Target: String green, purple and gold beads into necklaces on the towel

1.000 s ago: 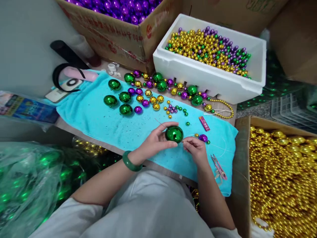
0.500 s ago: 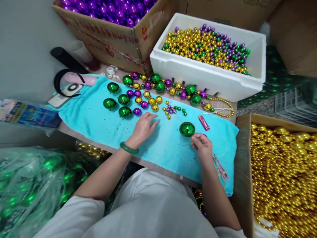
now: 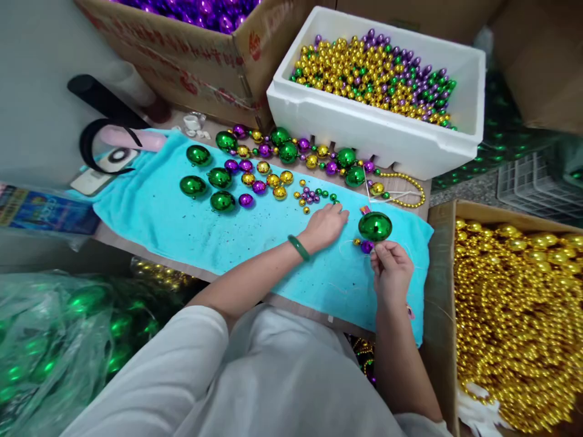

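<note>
- Towel (image 3: pixel 273 246): blue, spread over the table, with loose beads on it.
- Carton (image 3: pixel 443 291): at the right end of the table, filled with gold beads.
- Foam box (image 3: pixel 328 118): white, behind the towel, holding gold, purple and green beads.
- Strand (image 3: pixel 288 153): large and small beads strung together, lying along the foam box's front.
- Left hand (image 3: pixel 325 226): low over the towel, fingers bent, tips right at the small green beads; I cannot tell whether they have hold of one.
- Right hand (image 3: pixel 392 270): thumb and forefinger pinched together, grasping the big bead at its lower edge; whether on the bead itself or a thread through it is too small to tell.
- Big bead (image 3: pixel 375 226): shiny green, just above the right fingertips, over the towel's right part.
- Green beads (image 3: pixel 223 201): four large ones, towards the towel's left.
- Medium beads (image 3: pixel 272 180): purple and gold, grouped beside those four.
- Purple bead (image 3: pixel 367 246): just below the big bead, next to a small gold one.
- Small green beads (image 3: pixel 325 194): beside a small purple and gold cluster.
</note>
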Action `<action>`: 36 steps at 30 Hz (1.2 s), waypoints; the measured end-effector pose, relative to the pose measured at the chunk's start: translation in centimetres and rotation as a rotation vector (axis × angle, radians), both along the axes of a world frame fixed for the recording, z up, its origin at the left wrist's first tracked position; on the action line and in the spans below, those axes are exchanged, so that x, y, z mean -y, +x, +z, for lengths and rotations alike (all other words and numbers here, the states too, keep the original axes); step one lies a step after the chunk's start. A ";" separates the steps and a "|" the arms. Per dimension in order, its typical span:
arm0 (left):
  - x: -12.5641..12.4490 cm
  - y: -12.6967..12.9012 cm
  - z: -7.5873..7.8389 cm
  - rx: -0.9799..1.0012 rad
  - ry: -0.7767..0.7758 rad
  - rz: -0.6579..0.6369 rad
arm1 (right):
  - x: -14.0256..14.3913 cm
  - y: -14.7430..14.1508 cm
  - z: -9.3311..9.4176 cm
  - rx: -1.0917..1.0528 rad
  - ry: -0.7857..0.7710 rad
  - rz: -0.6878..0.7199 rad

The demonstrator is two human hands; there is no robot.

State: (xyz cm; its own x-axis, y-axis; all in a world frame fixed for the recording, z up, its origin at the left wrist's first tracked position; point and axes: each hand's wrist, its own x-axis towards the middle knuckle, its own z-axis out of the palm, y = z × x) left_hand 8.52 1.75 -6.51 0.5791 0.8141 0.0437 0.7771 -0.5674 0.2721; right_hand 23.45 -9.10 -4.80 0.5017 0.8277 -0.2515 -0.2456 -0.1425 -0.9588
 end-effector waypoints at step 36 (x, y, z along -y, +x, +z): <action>-0.8 -7.9 3.6 1.811 -1.170 0.645 | 0.7 -1.7 -0.6 0.135 -0.049 0.297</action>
